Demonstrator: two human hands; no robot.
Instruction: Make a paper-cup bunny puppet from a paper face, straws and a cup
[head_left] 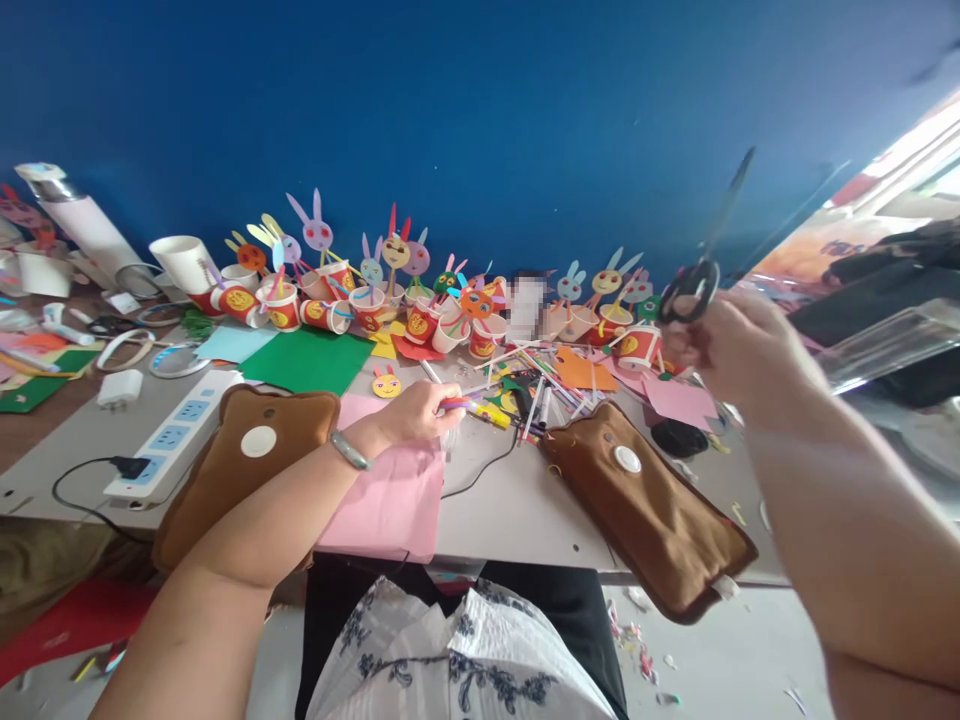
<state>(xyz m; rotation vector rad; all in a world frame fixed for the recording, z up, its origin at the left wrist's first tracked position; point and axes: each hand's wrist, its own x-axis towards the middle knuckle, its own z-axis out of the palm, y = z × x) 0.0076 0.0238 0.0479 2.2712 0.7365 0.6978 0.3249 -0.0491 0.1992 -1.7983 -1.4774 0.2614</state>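
Observation:
My left hand (420, 410) rests on a pink paper sheet (390, 490), its fingers closed on a thin pink straw (459, 404) beside a yellow marker (491, 414). My right hand (739, 345) is raised above the table's right side and grips black scissors (701, 270) by the handles, blades pointing up and blurred. A pile of loose straws (547, 385) lies between the hands. Behind them stands a row of paper cups with paper rabbit heads (390, 290).
Two brown hot-water bags lie left (240, 460) and right (652, 510) on the grey table (517, 510). A white power strip (176, 435), green paper (307, 360), orange paper (581, 372), a white mug (180, 262) and a white bottle (82, 225) are at the left.

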